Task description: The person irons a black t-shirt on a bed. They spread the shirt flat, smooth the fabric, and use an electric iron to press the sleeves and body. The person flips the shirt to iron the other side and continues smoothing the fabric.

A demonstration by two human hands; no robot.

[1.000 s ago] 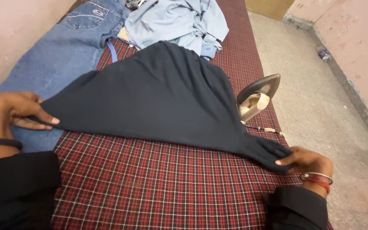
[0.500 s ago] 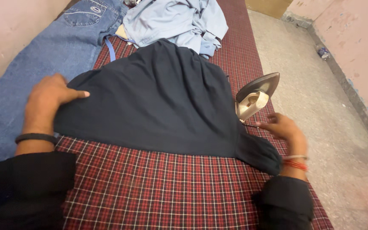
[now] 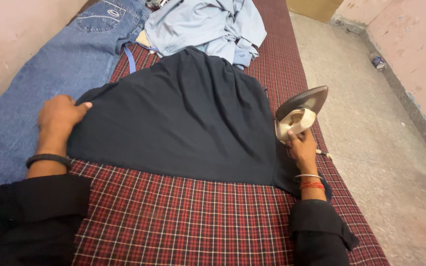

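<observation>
Dark cloth (image 3: 183, 118) lies spread on the checked surface (image 3: 198, 216). Left hand (image 3: 60, 116) presses its nine o'clock edge flat, fingers together; keep it taut. Right hand (image 3: 301, 148) closes on the iron (image 3: 299, 111) handle at three o'clock; grip firmly.

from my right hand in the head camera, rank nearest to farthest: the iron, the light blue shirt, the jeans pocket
1. Iron: touching the right hand, at the cloth's right edge.
2. Light blue shirt: crumpled, top centre.
3. Jeans pocket: far top left.
</observation>
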